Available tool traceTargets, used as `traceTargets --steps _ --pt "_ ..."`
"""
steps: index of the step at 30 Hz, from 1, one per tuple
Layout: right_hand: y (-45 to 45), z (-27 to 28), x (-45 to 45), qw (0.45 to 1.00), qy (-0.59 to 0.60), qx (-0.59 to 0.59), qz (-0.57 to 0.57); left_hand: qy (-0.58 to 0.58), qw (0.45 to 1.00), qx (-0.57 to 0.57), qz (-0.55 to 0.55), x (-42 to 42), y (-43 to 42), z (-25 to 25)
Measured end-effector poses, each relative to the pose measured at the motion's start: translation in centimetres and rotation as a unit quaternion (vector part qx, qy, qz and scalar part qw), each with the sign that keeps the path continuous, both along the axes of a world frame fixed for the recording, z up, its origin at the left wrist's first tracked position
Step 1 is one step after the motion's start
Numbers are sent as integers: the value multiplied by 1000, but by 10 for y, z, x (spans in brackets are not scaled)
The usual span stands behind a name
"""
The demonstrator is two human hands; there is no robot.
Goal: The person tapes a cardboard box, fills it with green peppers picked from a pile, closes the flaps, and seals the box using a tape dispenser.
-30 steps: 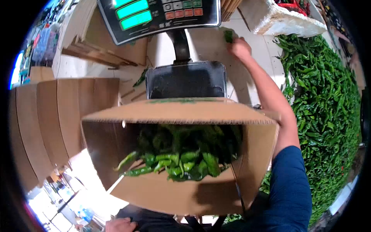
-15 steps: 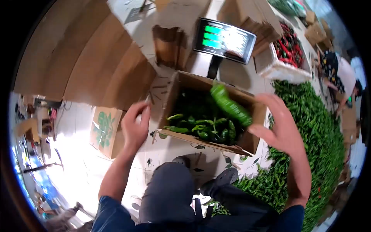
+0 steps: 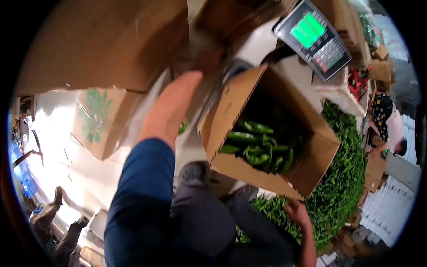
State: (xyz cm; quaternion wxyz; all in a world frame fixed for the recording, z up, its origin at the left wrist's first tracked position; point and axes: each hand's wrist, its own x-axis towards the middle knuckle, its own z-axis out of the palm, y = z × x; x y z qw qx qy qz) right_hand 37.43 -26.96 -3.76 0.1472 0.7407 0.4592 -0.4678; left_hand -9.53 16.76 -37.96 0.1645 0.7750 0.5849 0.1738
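Observation:
A cardboard box (image 3: 231, 120) with several long green peppers (image 3: 255, 144) in its bottom stands tilted in view, its opening facing me. My left hand (image 3: 202, 62) reaches past the box's left side toward the brown cardboard ahead. Motion blurs its fingers, so what it touches is hidden. My right hand (image 3: 299, 213) is just below the box's near right corner, fingers loosely bent, with no pepper visible in it. Whether it touches the box edge I cannot tell.
A scale display (image 3: 313, 38) with lit green panels rises beyond the box. A large heap of green peppers (image 3: 342, 178) covers the floor at right. A white crate (image 3: 342, 95) holds red peppers. A printed carton (image 3: 100, 120) stands left. A person (image 3: 387, 115) bends at far right.
The green pepper has left my right hand, which has dropped toward me below the box corner. My left hand has reached forward. The view has turned, and the box appears larger and rotated.

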Motion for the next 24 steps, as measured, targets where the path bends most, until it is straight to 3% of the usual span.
traceTargets --steps 1,2,4,7,11,15,17,19,20,24 --pt "-3 -8 2 995 45 64 -57 48 998 -43 -5 6 4 -6" --pt "4 -6 0 996 12 37 -75 99 992 -80 -13 8 6 7" --pt "2 -7 10 995 -16 29 -96 109 993 4 41 11 -8 22" --pt "2 0 -5 992 25 58 -107 -68 993 -17 99 -34 -16 10" --pt "-19 -17 2 993 -2 -29 -115 -107 988 -102 34 -92 -166 33" --pt "-18 -17 -15 993 45 -75 -85 65 946 -318 1 -91 -300 10" --pt "-17 -10 -21 994 37 -63 -78 150 959 -239 -24 -82 -321 27" --pt "-13 4 -24 996 30 -40 -78 74 977 -185 75 -68 -327 55" --pt "-16 4 -18 997 36 9 -67 38 963 -239 118 -66 -327 67" --pt "-19 7 3 989 24 69 -126 -31 980 -152 128 -76 -342 64"
